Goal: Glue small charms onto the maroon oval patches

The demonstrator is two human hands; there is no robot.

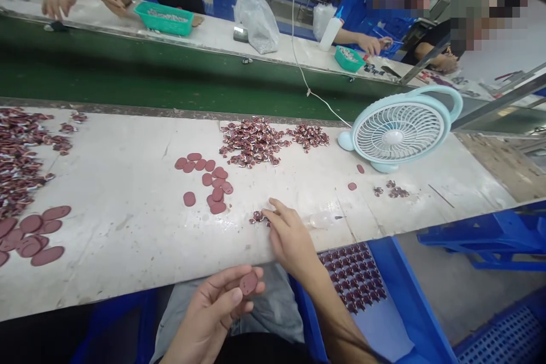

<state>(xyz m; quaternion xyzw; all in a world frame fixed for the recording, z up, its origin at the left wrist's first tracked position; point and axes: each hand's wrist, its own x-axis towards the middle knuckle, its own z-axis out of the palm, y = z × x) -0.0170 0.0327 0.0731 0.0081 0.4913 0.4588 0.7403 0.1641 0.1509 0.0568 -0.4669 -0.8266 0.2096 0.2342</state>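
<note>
Between thumb and fingers, my left hand (215,307) holds a reddish-brown oval disc (248,283) above my lap, near the table's front edge. My right hand (290,236) is on the white table (140,210), its fingertips at a little cluster of small dark red and white pieces (258,217); whether it grips one is hidden. Several loose oval discs (217,182) lie left of my right hand. Behind them sits a larger heap of the small pieces (251,139). A clear bottle with a dark thin tip (322,219) lies just right of my right hand.
A light blue fan (392,136) stands at the back right. More small pieces (17,153) and larger discs (32,236) lie at the far left. A blue crate (405,290) with rows of pieces is below the right edge. People work across the green belt (170,79).
</note>
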